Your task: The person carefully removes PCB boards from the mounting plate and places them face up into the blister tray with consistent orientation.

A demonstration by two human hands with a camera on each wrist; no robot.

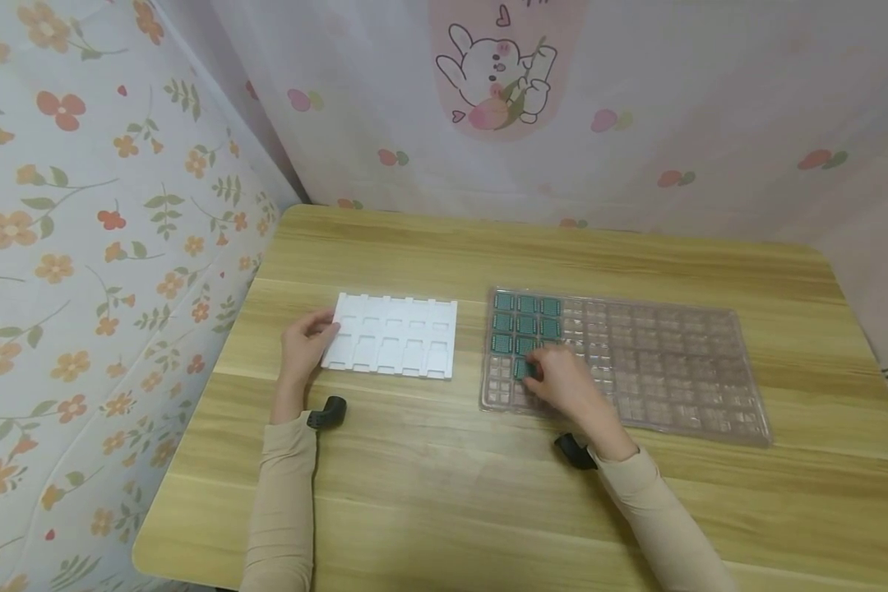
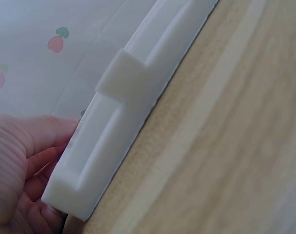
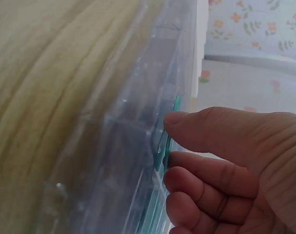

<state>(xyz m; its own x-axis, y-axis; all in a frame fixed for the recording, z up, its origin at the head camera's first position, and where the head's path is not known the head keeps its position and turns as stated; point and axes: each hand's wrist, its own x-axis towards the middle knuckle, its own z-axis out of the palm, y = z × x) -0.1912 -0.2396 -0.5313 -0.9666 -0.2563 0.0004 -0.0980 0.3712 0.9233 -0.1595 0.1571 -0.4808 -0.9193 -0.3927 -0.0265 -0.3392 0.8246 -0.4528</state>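
Observation:
A white plastic tray (image 1: 390, 335) with shallow recesses lies on the left of the table. My left hand (image 1: 305, 345) holds its left edge, the thumb on the rim and the other fingers curled against the end, as the left wrist view shows on the white wall (image 2: 109, 107). To the right lies a clear plastic blister tray (image 1: 673, 370) with several green circuit boards (image 1: 527, 325) in its left columns. My right hand (image 1: 562, 380) pinches a green circuit board (image 1: 521, 368) low in the second column. Edge-on, that board appears thin at my thumb (image 3: 179, 118).
Both trays lie on a wood-grain table (image 1: 429, 477) with rounded corners. A patterned curtain (image 1: 636, 107) hangs behind it and a floral cloth (image 1: 81, 271) on the left. Black wrist devices (image 1: 329, 413) sit at both cuffs. The blister tray's right-hand pockets hold no boards.

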